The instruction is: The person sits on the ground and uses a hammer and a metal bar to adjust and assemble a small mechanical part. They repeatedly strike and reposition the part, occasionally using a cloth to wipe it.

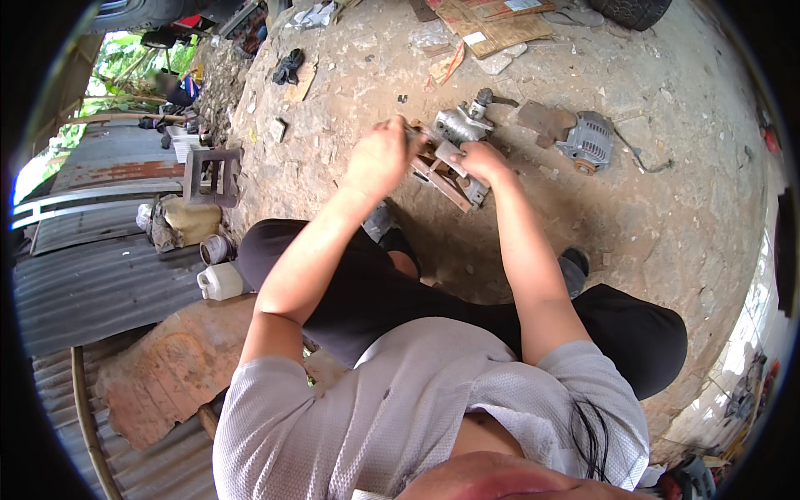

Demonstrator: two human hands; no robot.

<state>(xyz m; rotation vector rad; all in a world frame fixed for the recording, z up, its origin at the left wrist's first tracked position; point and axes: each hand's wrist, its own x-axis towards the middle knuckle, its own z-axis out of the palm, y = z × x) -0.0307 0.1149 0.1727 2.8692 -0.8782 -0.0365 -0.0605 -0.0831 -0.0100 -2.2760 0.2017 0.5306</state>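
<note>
Head: open ground (321,158) beside left fingers (397,132)

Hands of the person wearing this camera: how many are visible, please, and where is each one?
2. The left hand is left of the grey piece, with its fingers blurred; the right hand touches that piece from the right. Neither hand is fully hidden.

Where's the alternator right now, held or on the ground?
On the ground: the alternator lies apart from the left hand and right hand.
</note>
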